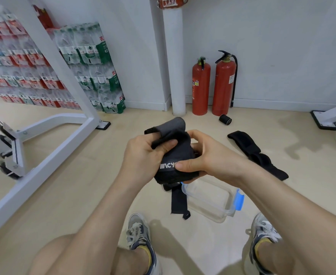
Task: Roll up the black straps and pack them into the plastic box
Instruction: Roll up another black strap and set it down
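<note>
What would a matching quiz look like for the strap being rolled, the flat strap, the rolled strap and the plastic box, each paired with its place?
1 strap being rolled
2 flat strap
3 rolled strap
4 plastic box

A beside the fire extinguishers
B on the floor ahead of the shoes
C gripped by left hand and right hand
D stretched out on the floor, right side

Pairs: 1-C, 2-D, 3-A, 4-B

I see the plastic box [212,205] on the floor ahead of my shoes [139,235]. Above its far left corner my left hand [143,155] and right hand [204,157] grip a bunched strap [175,153]. Behind it to the right lies a flat strap [258,153]; farther behind, a rolled strap [225,119], then fire extinguishers [223,86].
</note>
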Motion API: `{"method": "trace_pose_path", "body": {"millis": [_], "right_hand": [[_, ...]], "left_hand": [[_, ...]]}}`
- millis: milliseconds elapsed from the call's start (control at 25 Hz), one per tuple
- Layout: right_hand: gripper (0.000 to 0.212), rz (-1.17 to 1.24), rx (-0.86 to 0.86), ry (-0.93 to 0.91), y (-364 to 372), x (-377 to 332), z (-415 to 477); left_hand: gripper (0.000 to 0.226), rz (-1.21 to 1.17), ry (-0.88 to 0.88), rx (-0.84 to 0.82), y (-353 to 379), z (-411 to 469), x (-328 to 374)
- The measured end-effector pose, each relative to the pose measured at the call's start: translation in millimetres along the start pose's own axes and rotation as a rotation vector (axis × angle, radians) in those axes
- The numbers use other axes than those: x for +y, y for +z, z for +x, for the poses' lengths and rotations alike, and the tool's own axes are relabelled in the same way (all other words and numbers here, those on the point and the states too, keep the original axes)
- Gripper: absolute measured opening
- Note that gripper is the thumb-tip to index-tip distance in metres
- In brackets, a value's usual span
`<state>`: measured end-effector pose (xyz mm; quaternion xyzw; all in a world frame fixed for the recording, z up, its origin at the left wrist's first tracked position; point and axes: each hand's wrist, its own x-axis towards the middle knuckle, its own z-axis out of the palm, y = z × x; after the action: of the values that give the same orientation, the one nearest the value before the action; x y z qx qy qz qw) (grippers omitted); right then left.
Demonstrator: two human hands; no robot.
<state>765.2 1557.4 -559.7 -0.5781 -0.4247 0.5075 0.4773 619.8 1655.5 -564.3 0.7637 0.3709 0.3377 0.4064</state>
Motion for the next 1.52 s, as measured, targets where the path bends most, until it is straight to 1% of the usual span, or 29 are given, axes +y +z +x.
{"method": "trace_pose_path", "body": {"millis": [80,120,160,240,320,400,480,520,600,680,760,800,840,880,920,1000,1080,1160,1200,1280,1360,1440,1520], "right_hand": [[0.052,-0.022,0.028,-0.050,0,0,0],[0.049,-0.012,0.049,-0.076,-1,0,1],[0.046,0.025,0.070,-0.089,-2,0,1],[0.043,0.197,0.081,-0.059,-7,1,1],[0.043,0.406,0.055,0.030,-10,0,1],[0.038,0.556,0.075,0.084,-8,0,2],[0.030,0.597,0.139,0.067,-5,1,4],[0.028,0.608,0.141,0.063,-5,2,4],[0.021,0.615,0.066,0.129,-6,0,0],[0.020,0.554,-0.079,0.204,-8,-5,-6],[0.022,0.483,-0.164,0.191,-11,-3,-6],[0.018,0.476,-0.167,0.152,-12,-2,-4],[0.023,0.479,-0.155,0.103,-15,1,-1],[0.032,0.474,-0.138,0.068,-16,2,1],[0.039,0.459,-0.127,0.031,-18,4,3],[0.049,0.407,-0.100,-0.031,-23,7,6],[0.057,0.326,-0.066,-0.059,-24,9,9],[0.059,0.275,-0.035,-0.083,-22,12,11],[0.059,0.244,-0.027,-0.092,-21,12,11],[0.053,0.159,-0.026,-0.121,-19,10,8],[0.046,0.094,-0.037,-0.142,-19,8,6],[0.044,0.021,-0.017,-0.160,-20,8,5],[0.046,-0.050,0.002,-0.179,-18,9,4]], "left_hand": [[0.028,-0.084,0.007,0.051,7,1,3],[0.029,-0.116,0.015,0.089,9,1,4],[0.026,-0.133,0.037,0.131,10,2,3],[0.019,-0.105,0.135,0.191,11,1,-1],[0.021,-0.003,0.316,0.235,11,0,-7],[0.019,0.126,0.548,0.294,12,-1,-8],[0.024,0.232,0.765,0.356,12,-3,-3],[0.025,0.249,0.852,0.353,12,-4,0],[0.012,0.283,0.990,0.307,10,-7,0],[0.016,0.333,1.046,0.284,8,-10,1],[0.013,0.348,1.073,0.268,7,-10,0],[0.008,0.344,1.069,0.253,7,-10,0],[0.013,0.332,1.033,0.230,6,-11,0],[0.023,0.310,0.980,0.195,5,-10,-1],[0.027,0.289,0.927,0.165,4,-11,-2],[0.022,0.247,0.828,0.105,2,-14,-1],[0.023,0.161,0.676,0.022,1,-16,8],[0.025,0.066,0.537,-0.059,0,-18,17],[0.021,0.030,0.501,-0.084,-1,-19,20],[0.009,-0.072,0.452,-0.095,0,-20,23],[0.006,-0.153,0.413,-0.070,0,-21,25],[0.012,-0.134,0.455,-0.008,-2,-20,25],[0.026,-0.062,0.525,0.057,-6,-18,25]]}}
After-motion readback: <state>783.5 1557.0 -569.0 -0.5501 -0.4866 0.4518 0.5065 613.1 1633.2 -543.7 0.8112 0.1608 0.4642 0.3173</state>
